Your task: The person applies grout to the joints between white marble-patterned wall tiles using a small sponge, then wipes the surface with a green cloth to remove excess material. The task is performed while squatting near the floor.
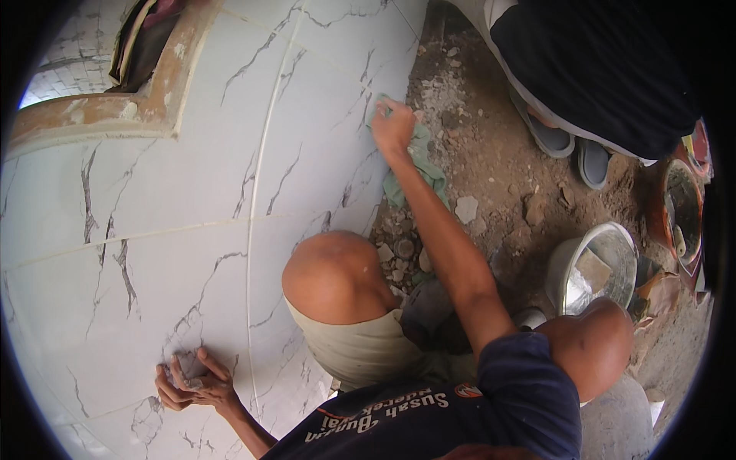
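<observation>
- Up close, the big white marble wall (153,192) fills the left side.
- Next, the right hand (392,126) grips a green cloth (418,165) against it, fingers pressed together.
- Lastly, the left hand (192,381) leans low on the wall, fingers spread.

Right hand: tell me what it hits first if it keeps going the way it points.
The right hand, pressing a green cloth, points up along the white marble tile. Only more tile and a grout line lie ahead, though depth is unclear.
</observation>
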Available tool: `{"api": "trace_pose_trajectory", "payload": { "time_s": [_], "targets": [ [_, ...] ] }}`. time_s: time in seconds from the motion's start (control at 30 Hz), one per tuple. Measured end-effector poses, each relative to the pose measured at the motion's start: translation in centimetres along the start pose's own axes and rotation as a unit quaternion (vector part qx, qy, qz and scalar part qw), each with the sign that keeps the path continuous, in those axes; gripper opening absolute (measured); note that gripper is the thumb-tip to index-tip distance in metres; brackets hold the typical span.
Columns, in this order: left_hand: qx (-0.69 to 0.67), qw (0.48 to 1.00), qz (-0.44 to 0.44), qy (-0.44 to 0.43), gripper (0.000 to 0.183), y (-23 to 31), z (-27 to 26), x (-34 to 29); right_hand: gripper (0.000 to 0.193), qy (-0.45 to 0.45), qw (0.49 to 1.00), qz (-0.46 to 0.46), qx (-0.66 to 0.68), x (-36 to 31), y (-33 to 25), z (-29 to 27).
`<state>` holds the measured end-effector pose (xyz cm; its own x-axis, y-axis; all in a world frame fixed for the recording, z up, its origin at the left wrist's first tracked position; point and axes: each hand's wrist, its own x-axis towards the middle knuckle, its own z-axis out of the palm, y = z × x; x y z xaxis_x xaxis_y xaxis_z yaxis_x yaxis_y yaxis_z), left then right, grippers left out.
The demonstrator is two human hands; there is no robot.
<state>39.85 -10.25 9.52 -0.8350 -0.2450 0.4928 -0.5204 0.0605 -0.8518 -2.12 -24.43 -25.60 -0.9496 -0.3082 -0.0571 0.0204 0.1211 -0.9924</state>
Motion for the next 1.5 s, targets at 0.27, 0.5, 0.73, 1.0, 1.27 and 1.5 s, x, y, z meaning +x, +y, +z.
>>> {"api": "trace_pose_trajectory", "payload": {
  "time_s": [0.27,0.5,0.73,1.0,1.27,1.5],
  "targets": [
    [-0.015,0.999,-0.029,-0.006,0.053,-0.1,0.1,-0.5,0.026,-0.013,1.0,0.005,0.017,-0.2,-1.9,-0.3],
    [-0.025,0.999,-0.047,-0.006,0.052,0.2,0.1,-0.4,0.027,-0.001,0.999,-0.019,0.036,-0.5,-3.9,-0.6],
    [-0.02,0.999,-0.044,-0.002,0.052,0.2,0.1,-0.4,0.026,0.001,0.997,-0.029,0.065,-0.5,-6.0,-0.8],
    [-0.03,0.999,-0.024,0.002,0.053,-0.2,0.2,-0.8,0.024,0.0,0.994,-0.059,0.089,-0.7,-8.8,-1.0],
    [-0.001,0.999,-0.035,-0.017,0.052,0.1,0.0,-0.5,0.01,-0.01,0.984,-0.125,0.127,-1.0,-13.5,-1.5],
    [0.003,1.0,-0.016,-0.014,0.052,-0.4,0.2,-0.8,0.022,0.005,0.973,-0.179,0.144,-1.0,-17.0,-1.6]
  ]
}}
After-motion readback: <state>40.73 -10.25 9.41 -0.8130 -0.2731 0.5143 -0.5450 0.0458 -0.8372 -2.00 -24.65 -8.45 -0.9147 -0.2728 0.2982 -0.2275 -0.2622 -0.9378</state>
